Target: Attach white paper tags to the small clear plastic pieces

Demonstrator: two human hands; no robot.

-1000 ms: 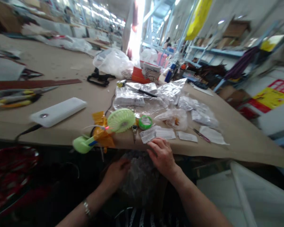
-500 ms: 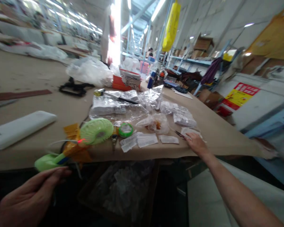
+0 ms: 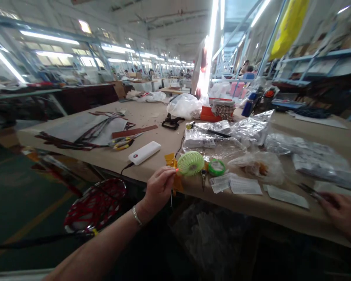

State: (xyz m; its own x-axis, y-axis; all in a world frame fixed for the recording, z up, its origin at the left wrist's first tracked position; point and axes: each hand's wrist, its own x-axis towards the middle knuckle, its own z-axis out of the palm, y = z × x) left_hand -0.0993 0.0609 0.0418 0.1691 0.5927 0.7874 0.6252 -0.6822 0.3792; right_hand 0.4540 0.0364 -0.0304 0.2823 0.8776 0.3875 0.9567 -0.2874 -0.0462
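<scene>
Watching my feed, I've got the left hand [image 3: 159, 187] at the worktop's [image 3: 143, 117] front edge, fingers bunched against the green fan [image 3: 190, 163]; can't tell if they grip it. Right hand [image 3: 345, 214] clutches a slim dark tool [image 3: 308, 190] further right. There's a gap between fan and white power bank [image 3: 146, 152].

On the bench [image 3: 140, 115] we saw the handheld fan [image 3: 190, 163] between power bank [image 3: 144, 152], left, and tape roll [image 3: 216, 167], right; paper slips [image 3: 245, 185] lay before the plastic bag [image 3: 272, 166].
</scene>
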